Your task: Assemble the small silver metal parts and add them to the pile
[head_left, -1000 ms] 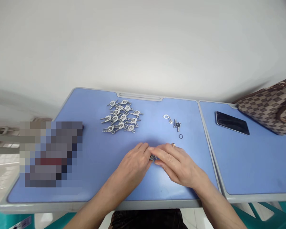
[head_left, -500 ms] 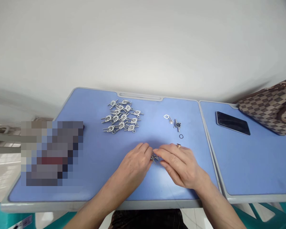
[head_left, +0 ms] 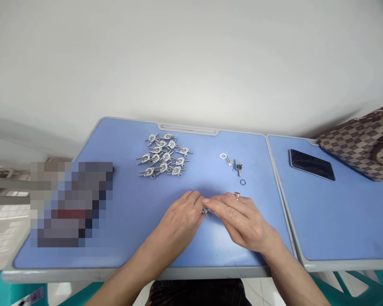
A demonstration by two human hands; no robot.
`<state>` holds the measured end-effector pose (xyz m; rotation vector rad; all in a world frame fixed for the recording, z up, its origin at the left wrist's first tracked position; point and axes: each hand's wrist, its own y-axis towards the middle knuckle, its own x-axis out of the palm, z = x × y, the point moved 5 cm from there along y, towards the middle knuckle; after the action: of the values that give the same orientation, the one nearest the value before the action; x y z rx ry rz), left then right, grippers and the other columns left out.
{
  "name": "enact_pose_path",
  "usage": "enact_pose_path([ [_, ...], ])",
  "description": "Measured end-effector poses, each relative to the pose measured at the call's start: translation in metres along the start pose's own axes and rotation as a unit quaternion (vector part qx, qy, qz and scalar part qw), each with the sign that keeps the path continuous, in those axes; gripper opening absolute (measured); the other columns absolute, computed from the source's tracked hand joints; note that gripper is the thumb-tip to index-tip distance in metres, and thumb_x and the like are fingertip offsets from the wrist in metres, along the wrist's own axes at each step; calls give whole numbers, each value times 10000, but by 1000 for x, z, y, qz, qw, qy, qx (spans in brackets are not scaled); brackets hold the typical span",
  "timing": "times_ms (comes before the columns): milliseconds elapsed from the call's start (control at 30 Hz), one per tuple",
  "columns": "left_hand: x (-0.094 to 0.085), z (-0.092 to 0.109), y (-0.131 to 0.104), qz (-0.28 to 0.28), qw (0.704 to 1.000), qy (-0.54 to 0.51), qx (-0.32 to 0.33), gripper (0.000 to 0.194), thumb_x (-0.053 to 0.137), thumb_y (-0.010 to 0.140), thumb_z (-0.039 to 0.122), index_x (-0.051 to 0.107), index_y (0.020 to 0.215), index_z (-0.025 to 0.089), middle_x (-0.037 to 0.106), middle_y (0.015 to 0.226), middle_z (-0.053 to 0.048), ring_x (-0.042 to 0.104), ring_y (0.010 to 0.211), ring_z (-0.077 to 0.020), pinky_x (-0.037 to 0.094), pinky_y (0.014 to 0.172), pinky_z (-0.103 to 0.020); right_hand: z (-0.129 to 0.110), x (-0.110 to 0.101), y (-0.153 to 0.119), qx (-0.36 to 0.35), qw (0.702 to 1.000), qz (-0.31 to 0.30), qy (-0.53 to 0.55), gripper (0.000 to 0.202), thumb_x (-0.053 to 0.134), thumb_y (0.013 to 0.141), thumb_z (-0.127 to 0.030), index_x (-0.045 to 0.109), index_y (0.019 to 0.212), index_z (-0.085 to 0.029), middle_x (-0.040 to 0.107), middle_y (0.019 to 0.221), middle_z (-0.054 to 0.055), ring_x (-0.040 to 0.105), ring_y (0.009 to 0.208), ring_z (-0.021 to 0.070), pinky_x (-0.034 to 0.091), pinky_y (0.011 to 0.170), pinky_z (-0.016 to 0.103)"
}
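Between my hands, a small metal valve (head_left: 207,211) shows only in part, low over the table. My left hand (head_left: 184,216) is closed around its left side. The fingers of my right hand (head_left: 242,219) are drawn together against its right side, the index fingertip touching its top. Just beyond my right hand lie a dark ring (head_left: 243,182), another metal valve body (head_left: 238,167), a flat metal plate (head_left: 223,156) and a small lever (head_left: 229,161). A group of several similar metal valves (head_left: 164,156) lies farther off to the left.
The blue table (head_left: 121,221) has a raised grey edge and meets a second table (head_left: 344,221) on the right. On that one are a black phone (head_left: 312,164) and a checkered bag (head_left: 364,146). A blurred-out dark object (head_left: 79,199) lies at the left. A wall stands behind.
My right fingers have closed in on the valve, with index finger and thumb nearer together. My left hand stays almost still. The loose parts lie unchanged.
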<state>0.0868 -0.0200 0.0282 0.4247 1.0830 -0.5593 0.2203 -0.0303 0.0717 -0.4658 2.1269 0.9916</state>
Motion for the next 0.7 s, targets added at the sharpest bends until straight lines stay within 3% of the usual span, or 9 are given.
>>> enact_pose_path([
  [300,0,-1,3,-37,999,0,-15,162,475,898,50,519,799,170,543,823,-28,511,744,-194,435,654,-328,2,1,-2,55,997,42,-43,31,588,934,-177,567,955,-170,667,783,16,563,656,120,427,563,249],
  [467,0,0,3,-30,999,7,-10,175,480,885,35,517,783,172,531,799,-18,507,728,-191,421,632,-325,3,4,-2,61,992,80,-72,196,586,925,-206,477,762,-205,573,628,-32,467,514,88,336,477,237],
  [633,1,-1,2,-15,1000,0,-12,119,504,903,85,528,818,165,540,823,-27,519,743,-194,433,650,-331,7,7,0,70,994,62,-50,39,542,936,-141,554,935,-178,667,822,30,591,669,108,444,577,234],
  [700,-1,0,2,-4,1000,-1,-10,113,502,904,84,533,832,165,537,817,-24,520,741,-195,436,651,-331,5,6,0,50,997,55,-35,183,502,938,-87,561,1090,-170,689,897,42,628,761,118,472,623,233],
])
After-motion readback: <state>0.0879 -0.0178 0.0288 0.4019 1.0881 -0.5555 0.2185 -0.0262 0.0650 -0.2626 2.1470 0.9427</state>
